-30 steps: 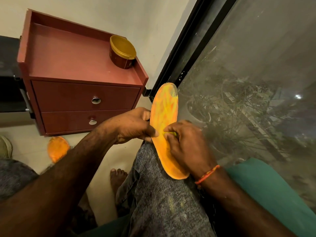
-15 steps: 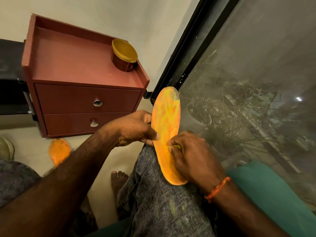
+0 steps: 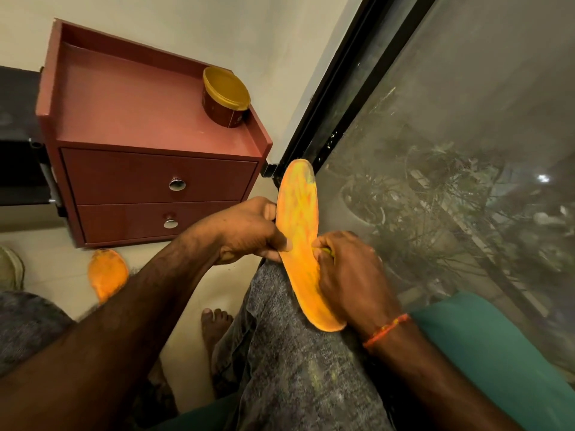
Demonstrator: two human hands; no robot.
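Just right of the cabinet [image 3: 149, 119], the left hand [image 3: 249, 231] pinches a thin orange insole [image 3: 298, 219] by its edge mid-length. The right hand [image 3: 351, 272] curls round a small yellow tool [image 3: 325, 251] pressed against it. Light and floppy, it is likely best gripped mid-edge.
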